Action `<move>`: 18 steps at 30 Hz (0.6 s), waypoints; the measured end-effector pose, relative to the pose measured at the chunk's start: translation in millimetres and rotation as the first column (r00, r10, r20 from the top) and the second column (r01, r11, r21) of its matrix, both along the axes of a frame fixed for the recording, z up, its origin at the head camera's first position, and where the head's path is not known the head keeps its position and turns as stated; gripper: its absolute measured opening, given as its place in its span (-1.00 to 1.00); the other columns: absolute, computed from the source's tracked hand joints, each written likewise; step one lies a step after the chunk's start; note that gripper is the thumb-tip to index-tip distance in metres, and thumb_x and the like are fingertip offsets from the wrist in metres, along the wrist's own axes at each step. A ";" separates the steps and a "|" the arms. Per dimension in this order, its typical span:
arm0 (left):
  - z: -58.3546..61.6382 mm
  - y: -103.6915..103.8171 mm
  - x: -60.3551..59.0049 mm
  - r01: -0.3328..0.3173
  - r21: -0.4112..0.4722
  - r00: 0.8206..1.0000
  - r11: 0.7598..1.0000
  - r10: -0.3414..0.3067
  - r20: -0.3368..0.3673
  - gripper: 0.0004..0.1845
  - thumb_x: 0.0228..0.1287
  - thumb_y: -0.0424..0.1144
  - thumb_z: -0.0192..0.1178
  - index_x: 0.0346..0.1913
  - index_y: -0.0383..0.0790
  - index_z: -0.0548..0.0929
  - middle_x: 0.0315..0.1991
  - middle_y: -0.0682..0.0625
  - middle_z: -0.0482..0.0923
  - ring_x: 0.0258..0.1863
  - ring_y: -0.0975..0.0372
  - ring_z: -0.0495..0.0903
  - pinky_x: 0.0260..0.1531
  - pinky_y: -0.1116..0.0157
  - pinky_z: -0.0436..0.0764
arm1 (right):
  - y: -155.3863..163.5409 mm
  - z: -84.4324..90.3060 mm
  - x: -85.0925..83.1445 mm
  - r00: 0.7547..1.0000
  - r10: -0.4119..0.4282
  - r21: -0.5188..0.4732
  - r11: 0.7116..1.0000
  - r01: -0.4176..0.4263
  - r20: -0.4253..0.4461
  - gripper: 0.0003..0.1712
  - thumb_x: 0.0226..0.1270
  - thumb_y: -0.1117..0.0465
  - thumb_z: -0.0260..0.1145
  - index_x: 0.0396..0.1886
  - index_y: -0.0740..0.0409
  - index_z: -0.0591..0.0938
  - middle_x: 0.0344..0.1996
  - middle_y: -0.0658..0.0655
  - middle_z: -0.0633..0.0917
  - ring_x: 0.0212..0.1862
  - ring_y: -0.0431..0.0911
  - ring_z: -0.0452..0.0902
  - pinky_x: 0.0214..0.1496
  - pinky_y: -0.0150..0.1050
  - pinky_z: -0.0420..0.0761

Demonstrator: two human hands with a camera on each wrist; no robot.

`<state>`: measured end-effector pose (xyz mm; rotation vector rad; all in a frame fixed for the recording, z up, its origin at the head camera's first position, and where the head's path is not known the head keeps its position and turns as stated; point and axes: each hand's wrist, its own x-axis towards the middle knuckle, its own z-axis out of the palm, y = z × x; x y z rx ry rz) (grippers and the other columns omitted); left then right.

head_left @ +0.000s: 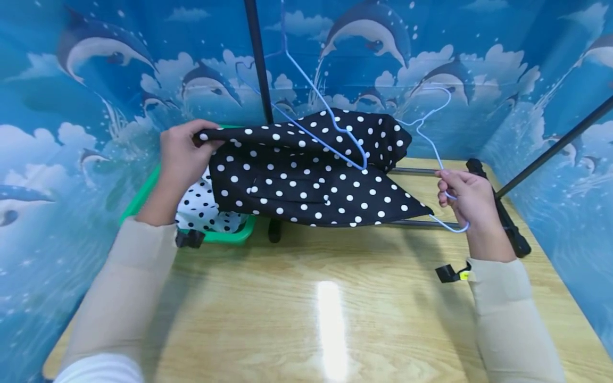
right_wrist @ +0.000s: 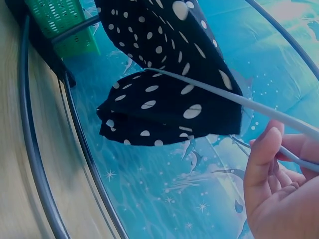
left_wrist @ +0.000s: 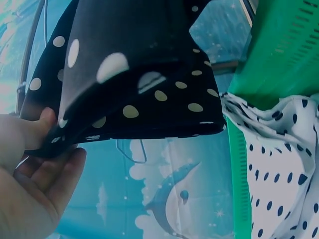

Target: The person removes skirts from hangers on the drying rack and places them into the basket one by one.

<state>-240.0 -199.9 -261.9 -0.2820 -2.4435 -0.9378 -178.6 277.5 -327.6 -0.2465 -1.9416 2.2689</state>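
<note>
A black garment with white polka dots (head_left: 297, 181) is stretched in mid-air between the two hands. My left hand (head_left: 184, 151) pinches its left edge between thumb and fingers, and in the left wrist view the cloth hangs open there. At the right, my right hand (head_left: 466, 199) grips a light blue wire hanger (head_left: 433, 143) near one shoulder end. The hanger's lower bar runs into the garment's pointed right corner, and the cloth hides the rest of it. A second light blue hanger (head_left: 318, 90) hangs in front of the garment.
Behind the left hand stands a green basket (head_left: 246, 234) with a white cloth with black dots (head_left: 196, 205) in it. A black rack post (head_left: 258, 58) rises at the back, and the rack's foot (head_left: 514, 239) lies at the right on the wooden table (head_left: 258, 308).
</note>
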 end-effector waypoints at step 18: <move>7.0 -11.9 0.3 -0.088 0.042 0.995 0.995 0.085 0.056 -0.74 0.37 -0.18 0.19 0.00 -0.23 0.71 -0.05 -0.13 0.68 -0.14 0.11 0.59 -0.09 0.17 0.56 | 7.0 -8.4 7.9 0.999 0.033 0.065 0.997 -0.032 -0.001 -0.79 0.39 0.13 0.26 -0.31 0.15 0.73 -0.64 -0.01 0.57 -0.68 -0.23 0.44 -0.62 -0.41 0.51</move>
